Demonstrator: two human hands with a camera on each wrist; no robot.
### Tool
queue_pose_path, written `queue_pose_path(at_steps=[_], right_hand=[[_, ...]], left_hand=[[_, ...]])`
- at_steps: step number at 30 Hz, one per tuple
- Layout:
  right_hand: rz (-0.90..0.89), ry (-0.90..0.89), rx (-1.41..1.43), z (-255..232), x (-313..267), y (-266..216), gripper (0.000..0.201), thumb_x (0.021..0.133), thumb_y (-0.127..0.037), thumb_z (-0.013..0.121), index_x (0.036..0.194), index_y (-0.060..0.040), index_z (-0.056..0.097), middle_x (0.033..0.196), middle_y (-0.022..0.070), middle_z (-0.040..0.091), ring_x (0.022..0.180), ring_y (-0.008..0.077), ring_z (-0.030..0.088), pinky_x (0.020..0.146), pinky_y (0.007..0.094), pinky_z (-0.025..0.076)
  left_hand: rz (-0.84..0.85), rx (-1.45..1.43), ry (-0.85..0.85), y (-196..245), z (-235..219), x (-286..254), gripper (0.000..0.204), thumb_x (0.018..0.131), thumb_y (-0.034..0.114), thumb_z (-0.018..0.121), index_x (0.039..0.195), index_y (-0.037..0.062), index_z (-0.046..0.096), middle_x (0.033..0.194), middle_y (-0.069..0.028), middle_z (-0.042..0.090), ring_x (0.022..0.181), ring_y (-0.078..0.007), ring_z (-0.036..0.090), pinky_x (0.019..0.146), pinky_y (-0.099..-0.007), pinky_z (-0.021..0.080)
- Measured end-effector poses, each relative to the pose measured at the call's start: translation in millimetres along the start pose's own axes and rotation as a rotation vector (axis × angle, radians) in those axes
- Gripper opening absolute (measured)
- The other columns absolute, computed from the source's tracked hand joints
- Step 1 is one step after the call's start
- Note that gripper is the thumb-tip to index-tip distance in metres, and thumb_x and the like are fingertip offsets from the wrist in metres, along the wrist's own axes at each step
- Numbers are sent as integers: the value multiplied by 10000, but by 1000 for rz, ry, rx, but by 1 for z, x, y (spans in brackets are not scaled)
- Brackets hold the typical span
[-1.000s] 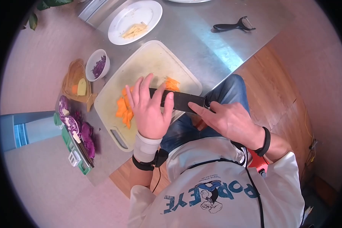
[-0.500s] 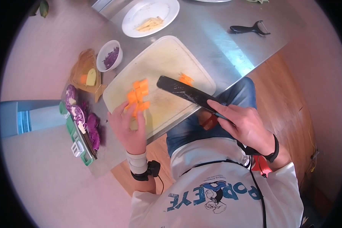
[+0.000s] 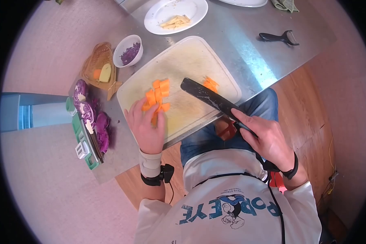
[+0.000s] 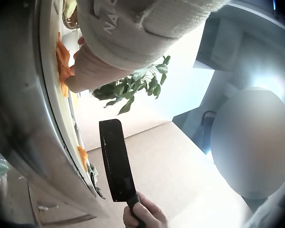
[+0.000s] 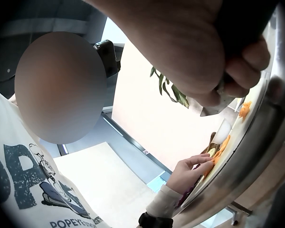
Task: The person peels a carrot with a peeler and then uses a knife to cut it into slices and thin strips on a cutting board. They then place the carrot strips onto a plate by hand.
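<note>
Several orange carrot slices lie in a loose row on the white cutting board. My left hand is at the near end of this row, its thumb and fingers pinching at the slices there. In the right wrist view the fingertips of the left hand are down among the carrot slices. My right hand grips a black cleaver by its handle, index finger along the blade. The blade is held over the board's near right part, beside a small pile of carrot shreds.
Behind the board stand a white plate of pale strips and a bowl of shredded purple cabbage. A wicker basket, purple cabbage pieces and a green slicer are at the left. A black peeler lies right, near the table edge.
My left hand has come down from the cleaver blade to the carrot slices. The right hand has swung the cleaver away from them, its tip now pointing up and left.
</note>
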State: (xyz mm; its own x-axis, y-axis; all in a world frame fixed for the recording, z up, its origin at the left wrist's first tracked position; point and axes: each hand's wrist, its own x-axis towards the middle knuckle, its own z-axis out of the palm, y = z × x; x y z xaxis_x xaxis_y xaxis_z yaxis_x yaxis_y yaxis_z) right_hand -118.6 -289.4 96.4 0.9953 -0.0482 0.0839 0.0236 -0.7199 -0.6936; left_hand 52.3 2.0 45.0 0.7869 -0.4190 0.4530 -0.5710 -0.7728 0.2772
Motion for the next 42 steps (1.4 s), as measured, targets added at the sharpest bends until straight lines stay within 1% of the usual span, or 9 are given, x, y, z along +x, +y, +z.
queue_pose_path(at_steps=[4,8,10,14,16,23,29,31,42], right_hand=[[-1,7,-12,0,1,0,529,963,-108,709,1486,-135,631,775,56,693,676,278,685,597,399,526],[10,14,25,-2,2,-1,519,969,-87,696,1484,-108,627,803,69,709,697,285,696,622,395,538],[-3,50,185,1,1,2,510,974,-62,678,1480,-68,615,843,118,727,744,324,715,670,409,555],[-2,35,293,7,-1,5,503,982,-55,657,1481,-36,601,870,182,727,785,371,721,721,433,563],[10,-27,355,8,-3,5,498,988,-73,653,1481,-28,597,893,230,723,805,397,718,750,453,562],[72,-97,327,2,-4,1,497,992,-78,642,1483,-21,590,965,249,736,846,414,724,780,461,568],[54,-88,377,3,-3,-7,476,1010,-79,617,1478,1,578,922,260,723,835,434,713,770,473,557],[123,-143,372,0,-1,-12,452,1020,-79,606,1460,19,580,891,269,710,816,440,704,757,475,549],[86,-172,307,0,3,-17,431,1015,-70,609,1435,28,591,787,250,679,739,430,685,702,476,533]], left_hand=[[-3,-19,25,-4,-1,1,186,939,110,729,1123,122,760,1354,-77,650,1336,-323,577,1245,-635,245],[-23,-60,53,19,-14,4,172,955,108,722,1118,124,773,1309,-73,667,1299,-313,603,1251,-610,254],[59,-113,11,35,-12,2,179,959,99,725,1128,111,782,1213,-72,693,1182,-299,639,1245,-569,280],[84,-286,-46,54,7,-3,187,949,83,736,1129,89,785,1123,-73,701,1069,-292,641,1222,-535,317],[48,-337,-81,59,13,-4,194,929,91,760,1120,109,785,1001,-58,698,1006,-280,619,1165,-517,360],[80,-205,-12,62,15,-2,246,885,126,806,1130,106,784,1053,-47,701,1061,-271,618,1162,-542,353],[104,-176,-58,60,19,-1,251,873,115,808,1121,97,781,1083,-49,709,1097,-277,618,1171,-526,346],[96,-175,-61,62,20,-1,244,865,108,808,1107,101,782,1058,-40,708,1067,-277,625,1175,-531,344],[110,-218,-82,65,17,-9,224,843,94,823,1063,103,782,1016,-39,696,1025,-278,637,1188,-552,350]])
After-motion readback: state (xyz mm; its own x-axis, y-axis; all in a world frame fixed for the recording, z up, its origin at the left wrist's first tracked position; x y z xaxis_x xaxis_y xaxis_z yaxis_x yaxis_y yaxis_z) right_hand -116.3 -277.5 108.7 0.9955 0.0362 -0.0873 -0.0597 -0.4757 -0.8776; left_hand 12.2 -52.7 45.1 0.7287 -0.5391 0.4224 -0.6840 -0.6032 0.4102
